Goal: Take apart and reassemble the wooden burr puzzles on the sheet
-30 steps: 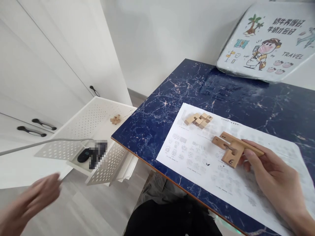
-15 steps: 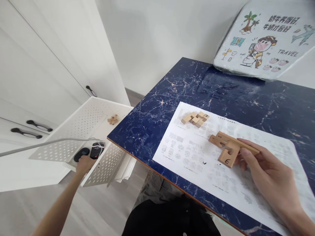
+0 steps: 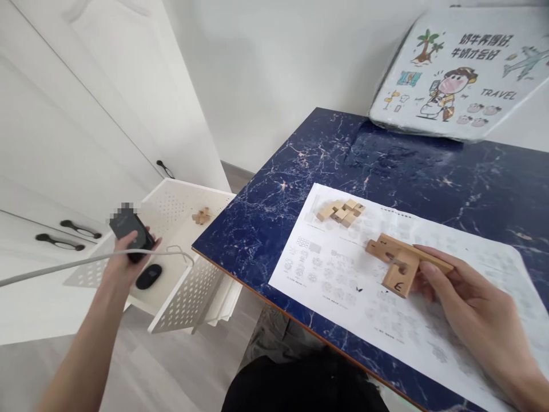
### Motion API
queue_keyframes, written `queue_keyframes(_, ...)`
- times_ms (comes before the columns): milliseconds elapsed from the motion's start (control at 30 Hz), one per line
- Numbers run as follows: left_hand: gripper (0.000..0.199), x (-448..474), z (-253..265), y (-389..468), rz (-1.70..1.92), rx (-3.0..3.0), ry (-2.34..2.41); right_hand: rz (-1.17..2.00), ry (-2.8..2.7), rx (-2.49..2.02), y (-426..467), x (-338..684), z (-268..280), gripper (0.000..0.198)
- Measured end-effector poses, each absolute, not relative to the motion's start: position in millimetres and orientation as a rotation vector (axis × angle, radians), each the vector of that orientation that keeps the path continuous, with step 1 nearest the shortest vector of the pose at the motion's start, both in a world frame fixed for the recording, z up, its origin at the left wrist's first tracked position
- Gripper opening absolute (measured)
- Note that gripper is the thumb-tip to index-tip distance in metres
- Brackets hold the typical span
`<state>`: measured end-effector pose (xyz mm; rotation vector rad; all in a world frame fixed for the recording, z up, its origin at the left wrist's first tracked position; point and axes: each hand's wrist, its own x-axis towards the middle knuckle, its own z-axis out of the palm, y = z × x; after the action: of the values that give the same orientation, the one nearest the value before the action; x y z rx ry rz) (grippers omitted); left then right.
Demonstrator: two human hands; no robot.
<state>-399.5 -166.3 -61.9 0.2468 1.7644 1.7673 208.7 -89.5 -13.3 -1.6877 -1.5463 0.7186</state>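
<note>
My left hand (image 3: 122, 260) is closed around a dark smartphone (image 3: 132, 233), held up over the white perforated basket (image 3: 171, 303). A grey cable (image 3: 90, 260) passes in front of that hand. Over the printed sheet (image 3: 295, 269), my right hand (image 3: 476, 309) pinches several joined wooden puzzle pieces (image 3: 397, 260) marked with numbers. Thumb and fingers grip their right end. More wooden puzzle pieces (image 3: 343, 210) lie grouped at the sheet's upper left, apart from both hands.
Inside the basket are a black computer mouse (image 3: 148, 276) and a small wooden puzzle (image 3: 201, 216). A blue marbled table (image 3: 274, 166) bears the sheet. A white case with cartoon prints (image 3: 450, 74) leans at the back. White cabinet doors (image 3: 64, 131) stand at the left.
My left hand has lifted the smartphone up and left out of the basket, uncovering the mouse. My right hand still holds the wooden pieces in nearly the same place.
</note>
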Motion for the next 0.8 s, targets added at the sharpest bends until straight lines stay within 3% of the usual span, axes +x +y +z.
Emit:
queue_keyframes(167, 0.04, -403, -25, -146, 2.004, 0.473, 1.218, 0.726, -1.54, -1.763, -88, 209, -12, 0.06)
queue_keyframes(500, 0.046, -340, 35, -156, 1.646, 0.718, 1.5, 0.757, -1.507, -1.87, -88, 210, -13, 0.061)
queue_keyframes(700, 0.044, -338, 38, -160, 1.586, 0.711, 1.452, 0.772, -1.517, -1.829, -89, 211, -14, 0.058)
queue_keyframes(800, 0.054, -344, 33, -161, 1.532, 0.724, 1.483, 0.752, -1.522, -1.821, -89, 211, -14, 0.059)
